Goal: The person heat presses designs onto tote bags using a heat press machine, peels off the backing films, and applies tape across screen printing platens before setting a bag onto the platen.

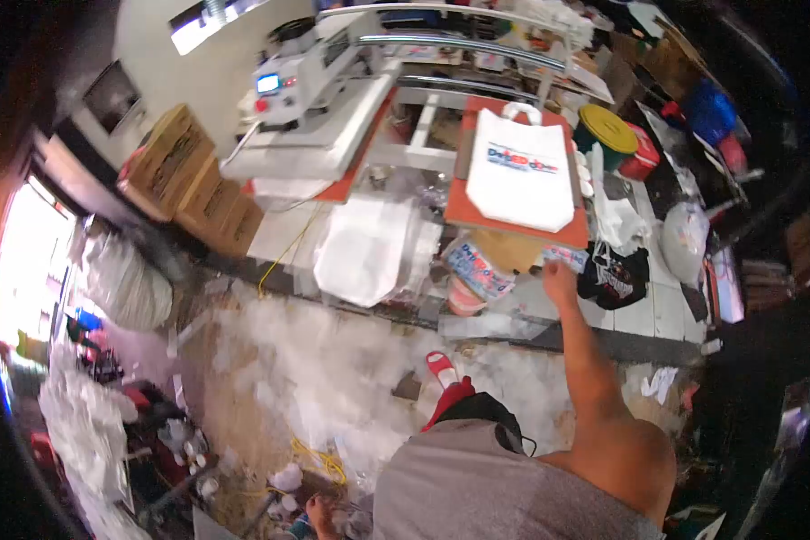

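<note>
My right hand (559,274) reaches forward to the front edge of the worktop, fingers closed at a small printed sheet (567,256) with blue and red lettering. Just above it, a white tote bag (520,175) with blue and red print lies flat on an orange-red press bed (456,209). Left of the hand are more printed sheets (479,270), over a pinkish round container (464,297). Low at the bottom edge, my left hand (319,515) hangs beside my body; its fingers are too blurred to read.
A heat press (306,90) with a lit display stands at the back left. Blank white bags (362,247) lie before it. Cardboard boxes (175,166) are stacked to the left. A yellow-lidded bucket (608,130) and a black bag (614,277) are at the right. Yellow cord (319,459) lies on the floor.
</note>
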